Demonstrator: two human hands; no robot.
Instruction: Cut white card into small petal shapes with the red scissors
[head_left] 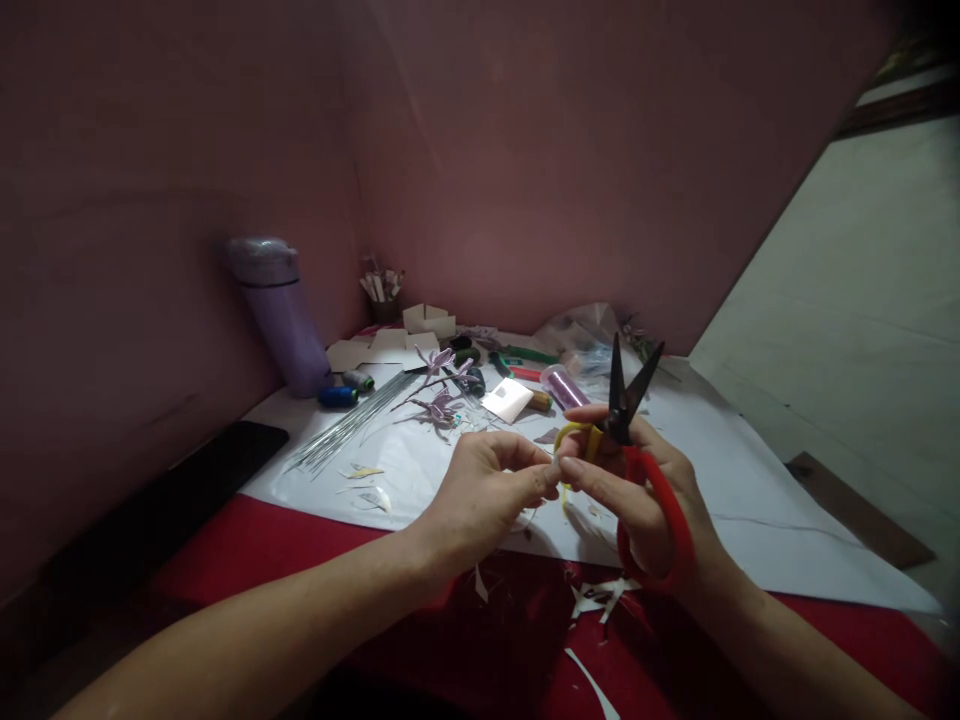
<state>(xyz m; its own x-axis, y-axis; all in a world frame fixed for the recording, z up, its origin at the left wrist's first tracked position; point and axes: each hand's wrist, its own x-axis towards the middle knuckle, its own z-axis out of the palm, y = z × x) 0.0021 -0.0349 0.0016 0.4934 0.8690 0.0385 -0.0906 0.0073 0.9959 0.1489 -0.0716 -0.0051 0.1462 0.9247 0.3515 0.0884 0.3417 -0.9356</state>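
Note:
My left hand (495, 490) pinches a small pale piece (556, 466) between thumb and fingertips; its kind is too small to make out. The fingertips of my right hand (645, 490) meet it from the other side. Scissors (619, 420) with dark blades and red and yellow handles hang on my right hand, blades apart and pointing up and away. Beyond my hands, purple flower sprays (441, 405) lie on the white sheet (420, 470). Cut paper scraps (600, 600) are scattered on the red cloth (300, 550) below my hands.
A purple bottle (281, 320) stands at the left near blue thread (337, 397) and a bundle of thin wires (349, 425). Behind are a white card (508, 399), a tube of purple glitter (564, 388), a clear plastic bag (585, 335) and a brush cup (385, 308). Walls close off the back.

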